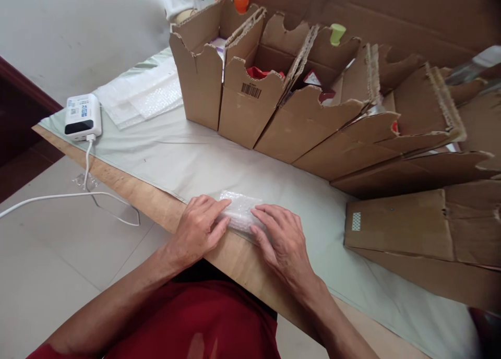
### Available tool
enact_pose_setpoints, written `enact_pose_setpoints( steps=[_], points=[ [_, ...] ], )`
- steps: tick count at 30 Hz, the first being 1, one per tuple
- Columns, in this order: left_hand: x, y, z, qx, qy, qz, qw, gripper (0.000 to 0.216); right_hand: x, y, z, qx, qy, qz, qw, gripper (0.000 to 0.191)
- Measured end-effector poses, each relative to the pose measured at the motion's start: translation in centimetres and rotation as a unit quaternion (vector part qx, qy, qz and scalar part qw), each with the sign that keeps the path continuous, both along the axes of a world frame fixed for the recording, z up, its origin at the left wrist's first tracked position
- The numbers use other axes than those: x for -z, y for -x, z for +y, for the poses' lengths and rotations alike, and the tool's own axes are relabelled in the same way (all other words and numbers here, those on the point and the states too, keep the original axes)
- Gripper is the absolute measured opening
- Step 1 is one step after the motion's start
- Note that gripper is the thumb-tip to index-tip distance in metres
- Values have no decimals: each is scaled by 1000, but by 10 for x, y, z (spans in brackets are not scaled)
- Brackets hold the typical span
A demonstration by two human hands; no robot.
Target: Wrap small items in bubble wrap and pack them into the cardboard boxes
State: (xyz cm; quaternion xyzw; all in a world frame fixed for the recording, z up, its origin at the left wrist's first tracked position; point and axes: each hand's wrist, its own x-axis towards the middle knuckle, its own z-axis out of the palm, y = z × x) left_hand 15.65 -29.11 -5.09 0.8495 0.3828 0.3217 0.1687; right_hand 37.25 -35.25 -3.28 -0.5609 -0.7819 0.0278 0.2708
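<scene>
A small bundle of clear bubble wrap lies near the front edge of the cloth-covered table. My left hand grips its left end, thumb on the near side and fingers over the top. At the right end, my right hand has its thumb and fingertips closed on the wrap. Whatever may be inside the bundle cannot be made out through the plastic. More flat bubble wrap sheets lie farther off at the back left.
Several open cardboard bins stand in a row along the back, with packets partly visible inside. A cardboard box sits at right. A white power bank with a white cable rests at the table's left corner. The wooden edge runs in front.
</scene>
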Motion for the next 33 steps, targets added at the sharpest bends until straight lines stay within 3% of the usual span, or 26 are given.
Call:
enact_pose_setpoints(
  steps=[6,9,11,14,16,18,20,24,26,28,30,31,33],
  points=[
    [3,-4,13,-66,15,-2,998,24,6,0,10,-26,3,-77,997,23],
    [-3,3,-1,-104,106,-99,984,32,9,-3,18,-21,3,-33,999,19],
    [-9,7,-14,-121,240,-178,947,44,9,-4,19,-12,-11,0,1000,18],
    [-16,7,-28,-94,452,-284,840,73,3,-1,11,-9,-29,32,999,19],
    [-20,3,-30,-57,533,-331,777,92,-2,4,1,-15,-24,56,998,19],
    [-23,-3,-30,-33,561,-356,747,101,-8,8,-9,-23,-1,84,996,19],
    [-23,-8,-30,-20,558,-360,747,97,-13,9,-20,-26,33,115,992,20],
    [-17,-11,-37,-8,524,-314,792,79,-20,-1,-40,34,113,214,970,24],
    [-13,-14,-42,2,507,-299,808,71,-22,-9,-49,56,186,316,928,35],
    [-10,-19,-45,17,498,-293,816,65,-22,-18,-58,55,256,430,864,47],
    [-12,-29,-49,26,493,-282,823,60,-22,-26,-66,66,277,496,820,47],
    [-15,-34,-50,29,488,-275,828,58,-24,-30,-69,82,268,502,818,43],
    [-24,-47,-52,49,480,-261,836,54,-32,-39,-78,114,227,474,843,31]
  ],
)
